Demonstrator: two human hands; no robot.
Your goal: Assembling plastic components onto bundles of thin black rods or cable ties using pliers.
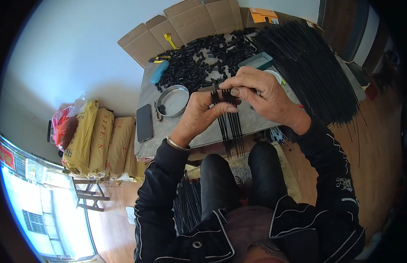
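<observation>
Over the table's near edge, my left hand (198, 115) grips a bundle of thin black rods (231, 131), thumb across them. The rods hang down toward my knees, with dark ribbed parts showing at finger level. My right hand (265, 93) is closed at the upper right of the bundle, thumb and forefinger pinched at its top; what exactly sits between those fingertips is too small to make out. Beyond my hands, a heap of small black tubular pieces (190, 63) covers the far part of the table (199, 141).
A round metal dish (172, 101) and a dark phone (144, 123) lie left. Long black rods (308, 70) are piled right, beside a green tray (256, 62). Cardboard (192, 21) stands behind. Sacks (100, 142) and a wooden stool (90, 193) are on the left.
</observation>
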